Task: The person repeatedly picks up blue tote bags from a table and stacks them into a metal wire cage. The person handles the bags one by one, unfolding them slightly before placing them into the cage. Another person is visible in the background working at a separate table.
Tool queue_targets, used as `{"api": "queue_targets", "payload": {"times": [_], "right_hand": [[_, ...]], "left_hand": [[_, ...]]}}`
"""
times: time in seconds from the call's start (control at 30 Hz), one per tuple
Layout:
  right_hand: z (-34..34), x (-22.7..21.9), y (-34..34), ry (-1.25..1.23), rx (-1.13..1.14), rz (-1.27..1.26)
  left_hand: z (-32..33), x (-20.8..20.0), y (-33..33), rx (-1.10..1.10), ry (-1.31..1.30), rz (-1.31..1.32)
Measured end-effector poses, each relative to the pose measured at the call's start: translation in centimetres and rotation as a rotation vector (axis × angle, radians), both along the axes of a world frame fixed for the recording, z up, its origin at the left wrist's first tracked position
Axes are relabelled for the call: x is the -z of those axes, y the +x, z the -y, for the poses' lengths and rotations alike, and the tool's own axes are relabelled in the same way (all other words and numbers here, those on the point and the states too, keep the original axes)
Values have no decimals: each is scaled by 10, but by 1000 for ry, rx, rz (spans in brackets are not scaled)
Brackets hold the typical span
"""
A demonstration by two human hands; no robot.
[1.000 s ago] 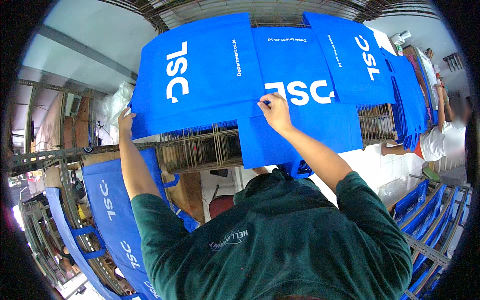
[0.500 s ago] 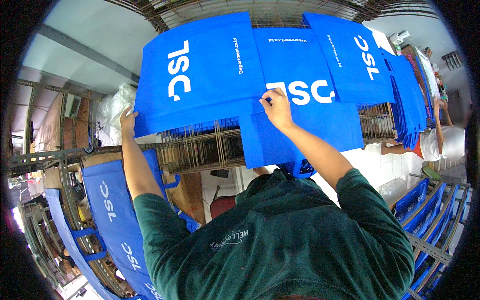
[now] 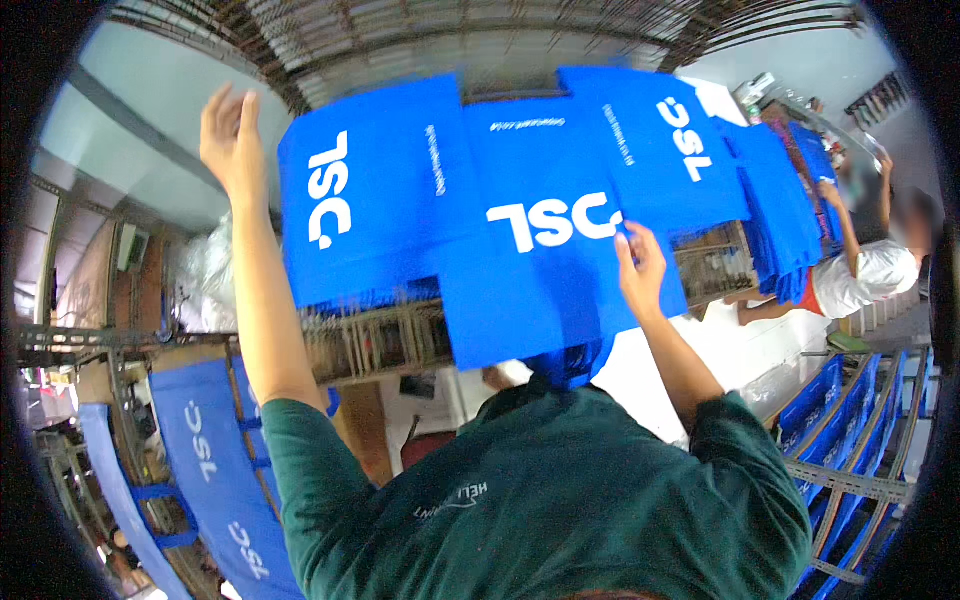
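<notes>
The step in hand is seemingly arranging the blue left panel (image 3: pixel 385 190) and middle panel (image 3: pixel 530 290), the next move probably calling for lowering the left hand (image 3: pixel 230 140). Its grip is hovering loosely spread, the left panel lying toward four o'clock; the right hand (image 3: pixel 645 265) is showing a slightly parted, seemingly empty grip, the middle panel lying toward nine o'clock.

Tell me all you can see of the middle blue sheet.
The middle sheet is bright blue and looks like cloth. Large white lettering crosses it, with a smaller line beyond. It lies spread on the rack between a left sheet and a right sheet, its near edge jutting past both. The right hand is by its right edge; contact is unclear.
</notes>
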State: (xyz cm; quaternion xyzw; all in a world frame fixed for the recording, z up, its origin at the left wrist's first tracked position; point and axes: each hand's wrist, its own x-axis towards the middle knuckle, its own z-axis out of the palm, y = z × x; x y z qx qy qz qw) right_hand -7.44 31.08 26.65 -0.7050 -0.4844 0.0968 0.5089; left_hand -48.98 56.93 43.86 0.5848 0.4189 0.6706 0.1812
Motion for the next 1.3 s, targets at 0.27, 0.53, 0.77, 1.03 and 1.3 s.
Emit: {"api": "queue_targets", "payload": {"times": [0.27, 0.53, 0.77, 1.03, 1.3], "right_hand": [[113, -6, 145, 113, 440, -224], [218, 72, 285, 25, 688, -293], [260, 184, 449, 0, 973, -601], [277, 269, 628, 110, 1157, -609], [244, 176, 755, 369, 1010, -1134]], "left_hand": [[-17, -252, 210, 994, -18, 676], [30, -251, 280, 983, 61, 959], [145, -158, 276, 274, 26, 711], [269, 25, 293, -149, -407, 1085], [312, 179, 285, -513, -848, 1192]]}}
